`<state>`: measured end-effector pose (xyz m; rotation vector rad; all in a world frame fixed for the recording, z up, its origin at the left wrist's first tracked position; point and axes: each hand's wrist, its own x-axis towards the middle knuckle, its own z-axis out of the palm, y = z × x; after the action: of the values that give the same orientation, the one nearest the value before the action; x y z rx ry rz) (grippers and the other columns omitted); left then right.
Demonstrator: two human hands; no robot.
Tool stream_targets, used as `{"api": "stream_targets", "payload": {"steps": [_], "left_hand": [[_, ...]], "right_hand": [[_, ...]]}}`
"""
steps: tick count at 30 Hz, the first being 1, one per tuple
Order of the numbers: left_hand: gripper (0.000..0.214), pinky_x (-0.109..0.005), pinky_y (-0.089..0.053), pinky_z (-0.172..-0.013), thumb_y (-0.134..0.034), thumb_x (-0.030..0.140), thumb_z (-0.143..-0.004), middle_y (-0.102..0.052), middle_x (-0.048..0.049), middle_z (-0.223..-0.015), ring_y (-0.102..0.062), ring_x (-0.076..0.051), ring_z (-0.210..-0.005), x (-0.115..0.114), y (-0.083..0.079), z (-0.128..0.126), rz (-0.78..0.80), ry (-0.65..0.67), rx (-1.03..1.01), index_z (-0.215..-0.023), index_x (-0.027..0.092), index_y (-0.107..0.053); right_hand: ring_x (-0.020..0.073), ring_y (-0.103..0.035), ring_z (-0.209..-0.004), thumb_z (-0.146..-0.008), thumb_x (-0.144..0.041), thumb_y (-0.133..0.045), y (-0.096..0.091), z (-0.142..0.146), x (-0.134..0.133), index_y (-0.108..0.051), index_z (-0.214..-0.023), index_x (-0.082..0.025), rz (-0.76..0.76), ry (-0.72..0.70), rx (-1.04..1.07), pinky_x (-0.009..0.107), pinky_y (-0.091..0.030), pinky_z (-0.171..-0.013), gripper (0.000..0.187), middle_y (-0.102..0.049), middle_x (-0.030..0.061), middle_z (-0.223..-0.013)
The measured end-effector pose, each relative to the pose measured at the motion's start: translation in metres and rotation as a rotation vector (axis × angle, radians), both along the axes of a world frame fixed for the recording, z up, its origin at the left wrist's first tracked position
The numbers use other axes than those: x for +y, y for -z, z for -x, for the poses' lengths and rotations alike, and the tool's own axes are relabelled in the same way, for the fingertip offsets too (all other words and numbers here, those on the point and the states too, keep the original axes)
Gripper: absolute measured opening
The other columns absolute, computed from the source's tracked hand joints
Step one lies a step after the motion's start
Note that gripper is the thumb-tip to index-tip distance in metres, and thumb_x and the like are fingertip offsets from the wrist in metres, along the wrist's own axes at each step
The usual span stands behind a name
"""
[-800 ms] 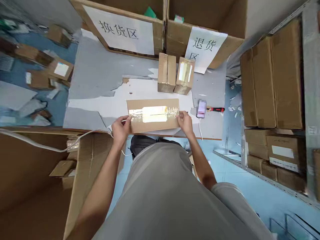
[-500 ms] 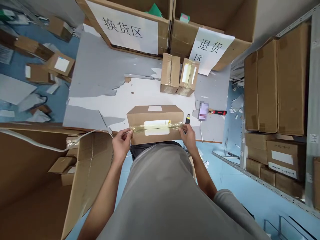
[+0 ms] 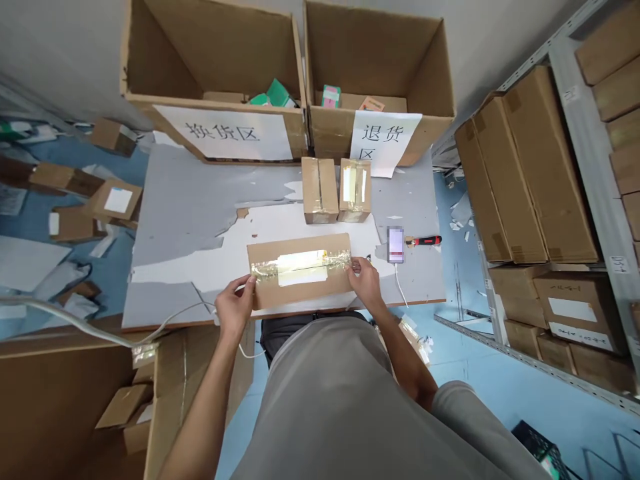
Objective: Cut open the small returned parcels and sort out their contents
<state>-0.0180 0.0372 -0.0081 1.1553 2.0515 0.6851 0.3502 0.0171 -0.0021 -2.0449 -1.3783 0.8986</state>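
A flat cardboard box [image 3: 300, 290] lies at the near edge of the grey table [image 3: 200, 200], with a white label and a strip of clear tape across its top. My left hand [image 3: 234, 308] grips the box's left end, fingers curled on it. My right hand [image 3: 365, 283] holds the right end, thumb and fingers pinched at the tape's end.
Two small taped boxes [image 3: 336, 190] stand behind it. A phone [image 3: 395, 244] on a cable and a red-handled cutter [image 3: 425, 240] lie to the right. Two large open cartons [image 3: 295, 120] with paper signs stand at the back. Shelves of boxes [image 3: 540, 173] line the right.
The box was tipped up onto its near side and now lies flat again with its taped top up. Both hands kept hold of its ends. The camera has tilted up.
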Motion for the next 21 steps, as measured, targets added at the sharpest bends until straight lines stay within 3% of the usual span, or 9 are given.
{"api": "stream_targets", "payload": {"steps": [2,4,7,10,13,17,21], "left_hand": [[0.048,-0.056,-0.071,-0.106,-0.069,0.058,-0.096,-0.088,-0.0187,-0.12,-0.088,-0.039,-0.106,0.017,-0.002,0.002,0.031,0.074,0.041,-0.119,0.018,-0.084],[0.058,-0.061,-0.064,-0.12,-0.069,0.054,-0.097,-0.081,-0.0247,-0.146,-0.083,-0.043,-0.13,0.043,-0.005,-0.004,-0.047,0.145,0.104,-0.139,0.016,-0.08],[0.073,-0.059,-0.051,-0.137,-0.071,0.054,-0.101,-0.063,-0.0252,-0.174,-0.063,-0.042,-0.162,0.101,-0.006,-0.033,-0.21,0.252,0.076,-0.163,0.016,-0.068],[0.08,-0.059,-0.053,-0.134,-0.077,0.061,-0.099,-0.064,-0.0265,-0.173,-0.067,-0.043,-0.158,0.171,0.004,-0.083,-0.119,0.312,-0.133,-0.164,0.016,-0.066],[0.089,-0.06,-0.058,-0.128,-0.091,0.059,-0.088,-0.074,-0.0281,-0.16,-0.071,-0.045,-0.151,0.225,0.02,-0.131,0.086,0.352,-0.337,-0.161,0.014,-0.067],[0.087,-0.06,-0.062,-0.123,-0.095,0.056,-0.08,-0.083,-0.0207,-0.144,-0.078,-0.043,-0.139,0.246,0.035,-0.153,0.117,0.401,-0.435,-0.155,0.019,-0.072],[0.083,-0.057,-0.06,-0.126,-0.095,0.058,-0.077,-0.084,-0.0176,-0.144,-0.077,-0.041,-0.141,0.237,0.035,-0.135,0.062,0.439,-0.463,-0.148,0.021,-0.077]], "right_hand": [[0.0301,-0.089,-0.109,-0.108,-0.037,-0.074,0.002,-0.007,0.011,-0.082,-0.119,-0.024,0.039,-0.027,0.016,0.044,-0.07,-0.104,0.019,-0.091,0.0129,-0.121],[0.031,-0.089,-0.109,-0.111,-0.046,-0.074,0.005,-0.022,0.034,-0.083,-0.112,-0.024,0.051,-0.044,0.029,0.043,-0.07,-0.105,0.023,-0.091,0.0118,-0.114],[0.0369,-0.086,-0.124,-0.107,-0.063,-0.078,0.012,-0.051,0.088,-0.083,-0.133,-0.019,-0.002,0.103,-0.01,0.05,-0.067,-0.115,0.052,-0.088,0.0195,-0.134],[0.0418,-0.071,-0.154,-0.098,-0.068,-0.088,0.024,-0.071,0.151,-0.068,-0.164,-0.015,0.006,0.3,0.071,0.055,-0.056,-0.133,0.086,-0.074,0.0257,-0.164],[0.0375,-0.067,-0.161,-0.1,-0.059,-0.086,0.036,-0.071,0.191,-0.064,-0.169,-0.018,0.082,0.3,0.247,0.053,-0.054,-0.136,0.083,-0.074,0.0207,-0.167],[0.0308,-0.077,-0.145,-0.105,-0.055,-0.079,0.043,-0.061,0.194,-0.069,-0.165,-0.022,0.053,0.246,0.426,0.05,-0.063,-0.125,0.069,-0.079,0.0157,-0.161],[0.03,-0.078,-0.14,-0.101,-0.053,-0.082,0.039,-0.056,0.182,-0.073,-0.162,-0.023,0.012,0.209,0.506,0.048,-0.065,-0.123,0.068,-0.081,0.015,-0.158]]}}
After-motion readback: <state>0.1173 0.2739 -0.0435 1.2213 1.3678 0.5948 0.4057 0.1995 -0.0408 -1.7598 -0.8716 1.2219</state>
